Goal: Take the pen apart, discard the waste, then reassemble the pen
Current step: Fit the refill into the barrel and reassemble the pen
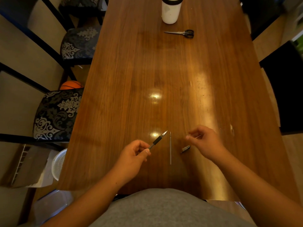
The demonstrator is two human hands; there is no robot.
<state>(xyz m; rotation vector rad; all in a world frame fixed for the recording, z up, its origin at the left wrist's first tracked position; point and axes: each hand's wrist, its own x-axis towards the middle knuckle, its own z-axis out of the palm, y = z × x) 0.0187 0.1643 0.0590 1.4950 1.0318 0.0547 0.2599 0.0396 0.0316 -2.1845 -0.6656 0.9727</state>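
Note:
My left hand [133,154] grips the pen barrel [157,140], a thin body with a black rubber grip and a silver tip that points up and right above the table. A thin grey refill [170,148] lies lengthwise on the wood just right of the barrel. A small dark pen piece [185,149] rests on the table beside my right hand [205,141]. That hand pinches a tiny thin part [198,136] between thumb and fingers; it is too small to identify.
On the far part of the wooden table [164,71] lie black-handled scissors [182,33], and behind them stands a white cylindrical container [171,9]. Patterned chairs [55,113] line the left side. A white basket [59,163] sits on the floor at the left.

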